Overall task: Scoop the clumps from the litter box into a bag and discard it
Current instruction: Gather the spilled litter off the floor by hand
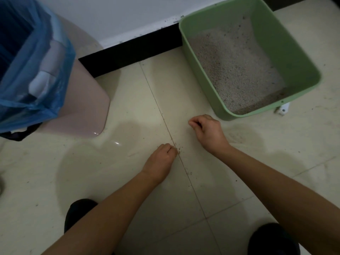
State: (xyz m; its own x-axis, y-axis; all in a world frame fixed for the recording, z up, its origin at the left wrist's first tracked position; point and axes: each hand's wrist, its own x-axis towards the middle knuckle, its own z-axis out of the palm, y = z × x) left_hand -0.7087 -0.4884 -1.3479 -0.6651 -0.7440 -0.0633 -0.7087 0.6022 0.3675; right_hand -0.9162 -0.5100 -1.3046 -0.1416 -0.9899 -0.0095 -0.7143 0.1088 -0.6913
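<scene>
The person crouches over a pale tiled floor (92, 181), both bare forearms reaching forward. The left hand (161, 159) rests low on the floor in the middle of the view. Its fingers are curled and bunched, and the tips pinch a small scatter of grains (178, 149) lying on a grout line (189, 179) that runs near to far. The right hand (207, 129) is just beyond it and to the right, near the box's near left corner but apart from it. Its fingers are clenched, with thumb and forefinger tip pressed together; whether anything is caught between them cannot be told.

The green box (298, 52) sits far right on the floor, its far end against the wall (128, 15). Grey litter (235, 67) covers its bottom, banked higher toward the far end. A small white object (283, 108) lies on the floor, just beside the box's near right corner.

The blue bag (36, 74) is far left, well apart from the box, lining a pink bin (86, 103) with its mouth open and its edge folded over the rim. Pale shapes show through the plastic. A black skirting (128, 50) runs along the foot of the wall between bin and box. Two dark shapes, near left (79, 212) and near right (272, 240), sit at the bottom edge under the arms; what they are cannot be told.
</scene>
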